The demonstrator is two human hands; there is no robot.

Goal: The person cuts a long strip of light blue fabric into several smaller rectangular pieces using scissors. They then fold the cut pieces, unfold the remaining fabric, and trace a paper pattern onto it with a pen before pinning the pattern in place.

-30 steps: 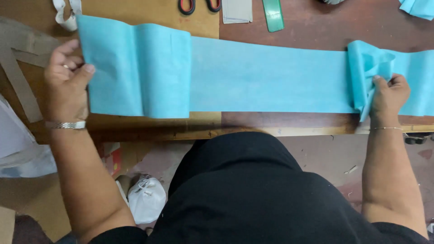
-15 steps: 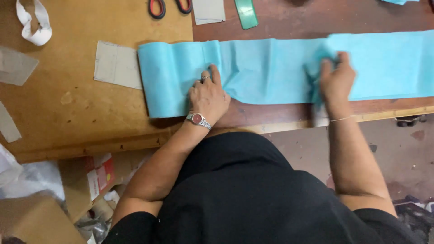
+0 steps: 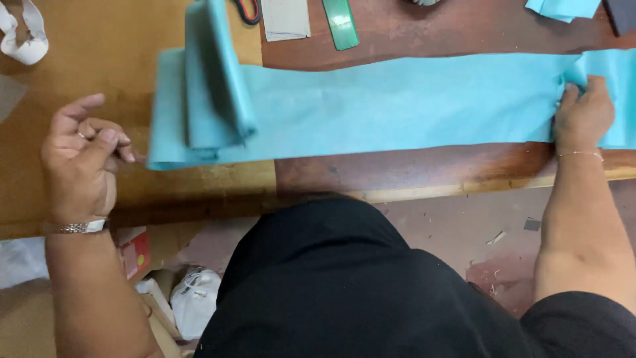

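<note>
Desk: a wooden desk (image 3: 79, 73), lighter board on the left, darker reddish wood on the right.
Fabric: a long light-blue fabric strip (image 3: 397, 106) lies across the desk, its left end folded up in a blurred flap.
Left hand: the left hand (image 3: 83, 156) hovers just beside the strip's left edge, fingers loosely curled, holding nothing, a metal watch on the wrist.
Right hand: the right hand (image 3: 583, 116) presses down on the strip near its right end, fingers pinching a bunched fold.
Far edge: scissors (image 3: 248, 10), a grey card (image 3: 285, 18), a green ruler (image 3: 341, 23).
</note>
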